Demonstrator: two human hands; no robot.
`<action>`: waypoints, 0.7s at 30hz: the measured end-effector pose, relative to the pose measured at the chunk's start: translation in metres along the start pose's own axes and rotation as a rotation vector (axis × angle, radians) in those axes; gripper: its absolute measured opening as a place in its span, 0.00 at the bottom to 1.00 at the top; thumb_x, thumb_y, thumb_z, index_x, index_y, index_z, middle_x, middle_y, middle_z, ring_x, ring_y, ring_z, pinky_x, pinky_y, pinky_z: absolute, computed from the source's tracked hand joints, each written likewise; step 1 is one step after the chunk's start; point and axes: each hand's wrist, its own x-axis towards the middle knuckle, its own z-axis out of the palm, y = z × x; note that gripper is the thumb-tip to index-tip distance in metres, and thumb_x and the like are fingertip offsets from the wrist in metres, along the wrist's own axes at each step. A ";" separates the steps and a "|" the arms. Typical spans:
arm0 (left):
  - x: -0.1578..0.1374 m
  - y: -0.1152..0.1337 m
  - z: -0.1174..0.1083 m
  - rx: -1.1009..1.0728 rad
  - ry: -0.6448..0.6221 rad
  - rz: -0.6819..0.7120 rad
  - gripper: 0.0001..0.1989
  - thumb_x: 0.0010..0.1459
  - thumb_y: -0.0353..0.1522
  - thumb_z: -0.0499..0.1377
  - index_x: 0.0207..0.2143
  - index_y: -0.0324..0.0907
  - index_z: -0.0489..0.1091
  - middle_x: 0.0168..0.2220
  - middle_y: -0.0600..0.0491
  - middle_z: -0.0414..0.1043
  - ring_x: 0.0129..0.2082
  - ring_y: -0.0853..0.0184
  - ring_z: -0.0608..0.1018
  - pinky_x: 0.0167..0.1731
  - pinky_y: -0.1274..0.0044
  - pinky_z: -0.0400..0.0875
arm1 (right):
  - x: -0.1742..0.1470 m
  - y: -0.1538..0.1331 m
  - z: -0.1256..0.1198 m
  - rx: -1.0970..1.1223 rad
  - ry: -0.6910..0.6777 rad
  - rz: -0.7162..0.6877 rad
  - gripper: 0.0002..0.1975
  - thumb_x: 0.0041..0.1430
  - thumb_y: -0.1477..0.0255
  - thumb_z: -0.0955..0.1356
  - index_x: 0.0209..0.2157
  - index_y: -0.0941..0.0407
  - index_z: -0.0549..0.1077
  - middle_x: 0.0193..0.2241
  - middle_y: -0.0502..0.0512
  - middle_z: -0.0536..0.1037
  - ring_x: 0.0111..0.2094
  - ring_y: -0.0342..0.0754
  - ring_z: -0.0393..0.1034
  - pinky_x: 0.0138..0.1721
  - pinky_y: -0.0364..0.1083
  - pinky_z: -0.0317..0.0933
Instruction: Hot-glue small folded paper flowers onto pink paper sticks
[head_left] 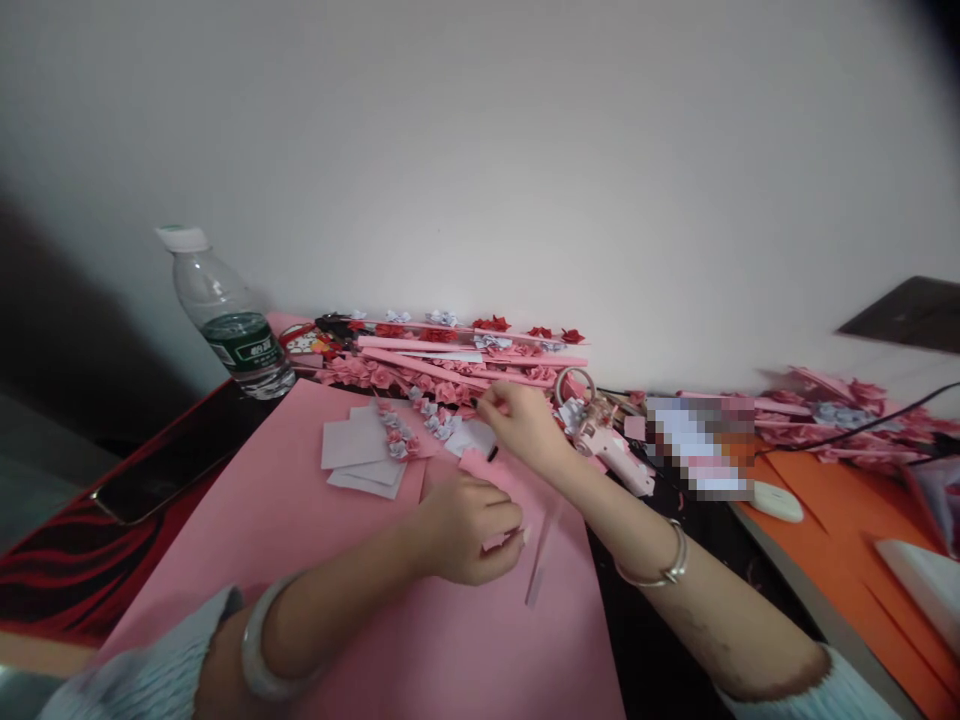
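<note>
My left hand (476,530) is low over a large pink paper sheet (360,610), its fingers curled toward the thumb. Whatever lies between those fingertips is too small to make out. Farther back, my right hand (521,425) has thumb and fingertips pinched together beside small paper flowers (442,420). A dark tip shows at its fingers, of a kind I cannot tell. Just right of my left hand, a narrow pale strip (537,580) lies on the sheet. White paper squares (352,445) lie left of the hands, partly under a pink-and-white flower string (397,435).
Paper flowers and rolled pink stems (420,365) pile along the wall. A water bottle (244,330) and dark phone (172,460) are at left. Right are a tape roll (576,374), a pink glue gun (615,455), a blurred-out screen (694,445), a white mouse (776,500) and orange paper (832,530).
</note>
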 end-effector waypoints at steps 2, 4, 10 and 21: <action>0.000 -0.003 0.003 0.012 0.064 -0.066 0.14 0.55 0.29 0.49 0.17 0.43 0.57 0.16 0.56 0.61 0.18 0.70 0.64 0.22 0.75 0.55 | -0.014 0.012 -0.020 -0.021 0.020 0.021 0.15 0.56 0.74 0.64 0.16 0.55 0.63 0.16 0.49 0.70 0.21 0.44 0.64 0.26 0.43 0.55; 0.002 -0.009 0.005 0.029 0.126 -0.178 0.14 0.56 0.28 0.48 0.18 0.43 0.58 0.16 0.57 0.61 0.19 0.70 0.64 0.23 0.76 0.54 | -0.031 0.024 -0.038 -0.034 0.025 0.034 0.16 0.57 0.73 0.63 0.16 0.55 0.64 0.16 0.49 0.70 0.19 0.43 0.63 0.24 0.43 0.54; 0.008 -0.036 -0.007 0.043 0.243 -0.496 0.07 0.59 0.30 0.49 0.37 0.42 0.66 0.29 0.55 0.69 0.25 0.68 0.70 0.28 0.77 0.60 | -0.081 0.061 -0.074 -0.083 0.169 0.096 0.05 0.58 0.73 0.62 0.33 0.55 0.70 0.28 0.52 0.74 0.26 0.46 0.68 0.28 0.44 0.60; -0.001 -0.053 -0.014 0.137 -0.104 -0.316 0.09 0.57 0.30 0.58 0.42 0.44 0.68 0.45 0.51 0.71 0.47 0.61 0.72 0.43 0.72 0.67 | -0.112 0.141 -0.090 -0.364 0.039 0.298 0.23 0.43 0.69 0.72 0.42 0.57 0.67 0.39 0.62 0.74 0.41 0.60 0.69 0.42 0.56 0.63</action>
